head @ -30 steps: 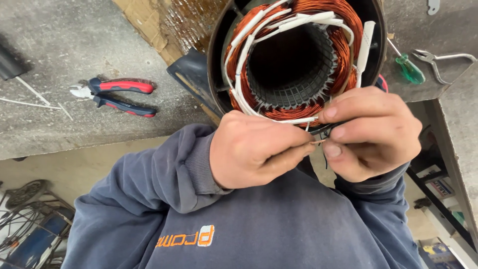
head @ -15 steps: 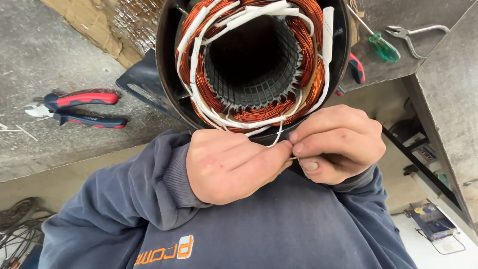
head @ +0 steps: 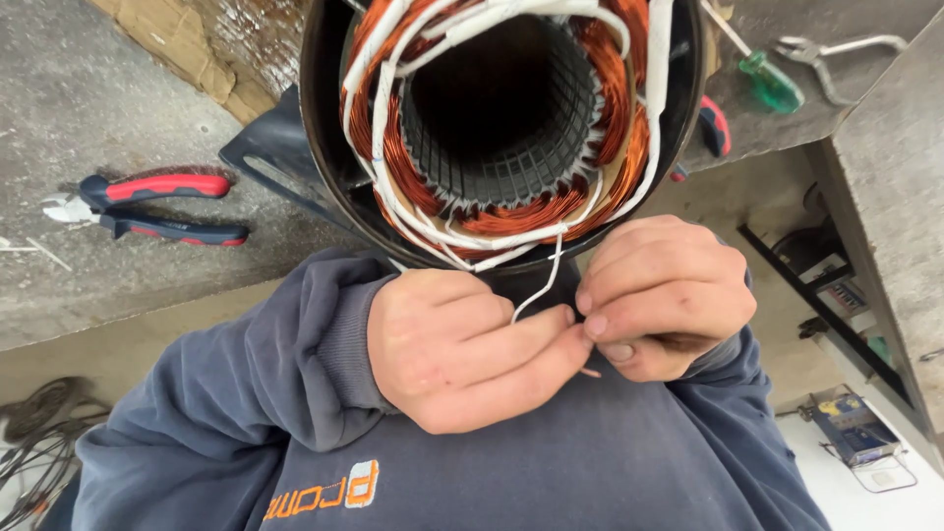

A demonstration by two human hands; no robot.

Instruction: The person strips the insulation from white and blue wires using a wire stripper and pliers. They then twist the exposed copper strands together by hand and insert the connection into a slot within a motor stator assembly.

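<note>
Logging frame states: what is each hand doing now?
Left hand: shut, pinching the white cord.
Right hand: shut, pinching the same cord.

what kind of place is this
Most likely a motor repair or rewinding workshop. Both hands pinch a white cord at a stator wound with copper coils, and pliers and a green screwdriver lie on a rough, worn bench.

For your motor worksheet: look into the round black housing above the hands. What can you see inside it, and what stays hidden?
Inside the black housing sit copper windings bound with white cord, ringing a dark slotted core. The bore's far end is too dark to see. Both hands pinch a loose cord end below.
</note>
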